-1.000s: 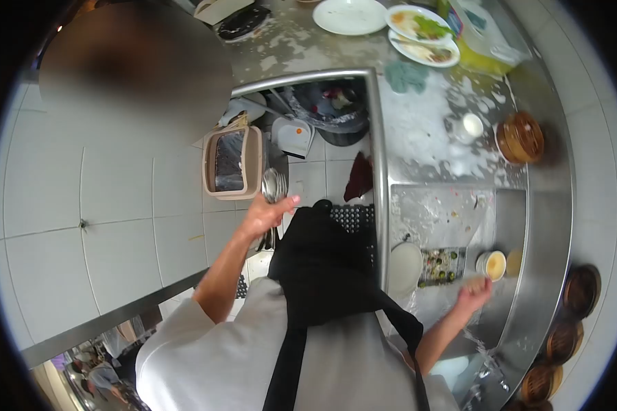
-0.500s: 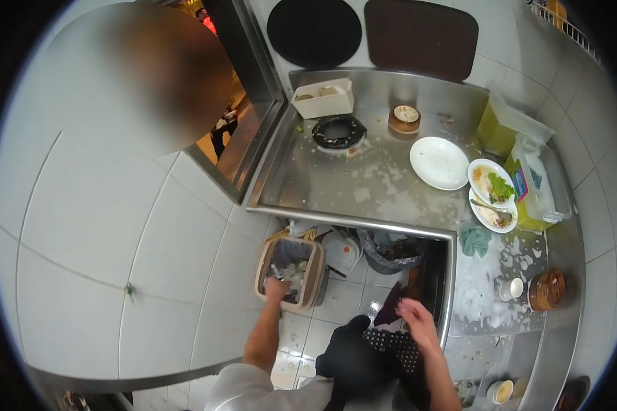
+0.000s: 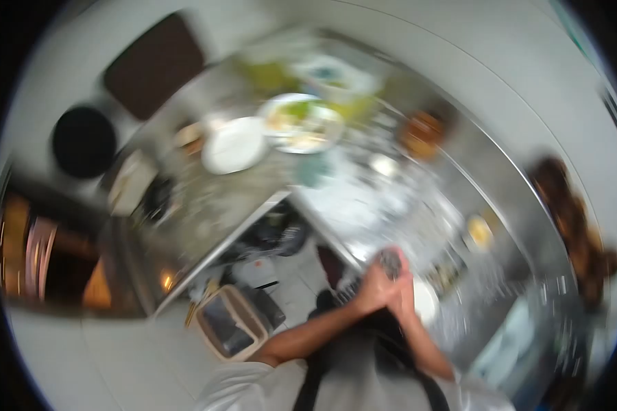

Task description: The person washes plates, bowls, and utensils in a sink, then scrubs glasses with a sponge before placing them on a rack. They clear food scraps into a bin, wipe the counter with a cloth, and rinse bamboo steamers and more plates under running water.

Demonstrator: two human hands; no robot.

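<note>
My two hands meet over the near edge of the steel counter, both closed. Between the fingers of my left hand [image 3: 373, 290] and my right hand [image 3: 404, 288] shows a small grey round thing [image 3: 389, 261], too blurred to name. Just beside the hands, a white plate [image 3: 426, 302] lies partly hidden by my right wrist. Foam covers the wet counter [image 3: 343, 198] beyond them.
A white plate [image 3: 235, 145] and plates with food scraps [image 3: 301, 127] stand further back. A brown pot [image 3: 421, 134], a white cup [image 3: 384, 165] and a yellowish bowl [image 3: 480, 233] are along the right. A beige bin [image 3: 232, 323] stands below left.
The view has swung right. My left hand has left the bin and come together with my right hand at the counter, around the grey thing.
</note>
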